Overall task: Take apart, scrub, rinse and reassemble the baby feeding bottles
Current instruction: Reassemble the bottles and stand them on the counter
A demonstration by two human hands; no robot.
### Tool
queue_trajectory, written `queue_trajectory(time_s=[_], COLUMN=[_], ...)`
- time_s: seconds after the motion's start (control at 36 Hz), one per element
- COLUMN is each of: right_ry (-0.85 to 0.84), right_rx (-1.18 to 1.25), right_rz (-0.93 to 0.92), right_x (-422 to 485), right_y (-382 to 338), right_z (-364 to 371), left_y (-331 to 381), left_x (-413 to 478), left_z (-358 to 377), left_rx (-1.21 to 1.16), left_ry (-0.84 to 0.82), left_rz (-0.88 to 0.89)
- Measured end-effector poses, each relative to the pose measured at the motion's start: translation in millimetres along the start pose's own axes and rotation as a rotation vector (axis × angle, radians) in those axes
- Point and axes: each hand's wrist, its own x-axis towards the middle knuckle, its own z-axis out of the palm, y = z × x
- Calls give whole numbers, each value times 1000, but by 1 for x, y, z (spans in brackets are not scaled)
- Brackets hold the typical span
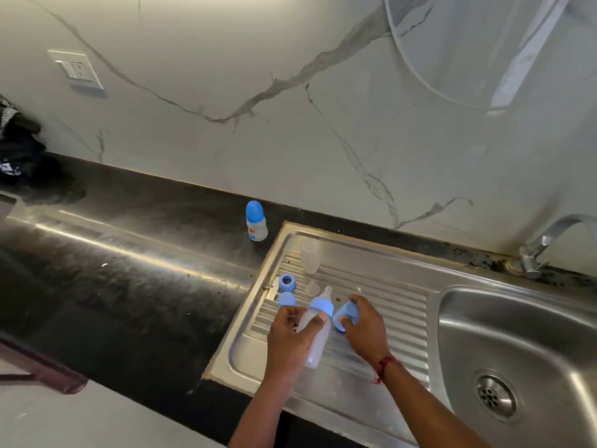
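My left hand grips a clear feeding bottle that is tilted over the steel draining board; its blue collar and teat are on. Just to the right of the bottle, my right hand holds a blue cap. A bare bottle body stands upright at the back of the board. A blue ring, another blue cap and a loose clear teat lie near it. A small capped bottle stands on the black counter.
The sink bowl with its drain lies to the right, and a tap stands behind it. The black counter stretches left, with a dark bag at its far end. A marble wall with a socket is behind.
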Motion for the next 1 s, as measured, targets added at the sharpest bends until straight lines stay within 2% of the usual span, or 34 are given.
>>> queue_trajectory(time_s=[0.22,0.39,0.61,1.0], right_ry=[132,169,158,96], right_rx=[631,855,849,826], right_rz=[243,324,326,281], right_x=[-6,-14,-27,-23], right_y=[-5,0,7,7], right_z=[-34,-71,-106,-120], left_y=[3,7,11,19], left_x=[9,7,4,5], left_z=[8,26,62,93], left_rx=[69,185,297,281], left_ry=[-20,-128,-313,-309], left_rz=[-5,33,154,225])
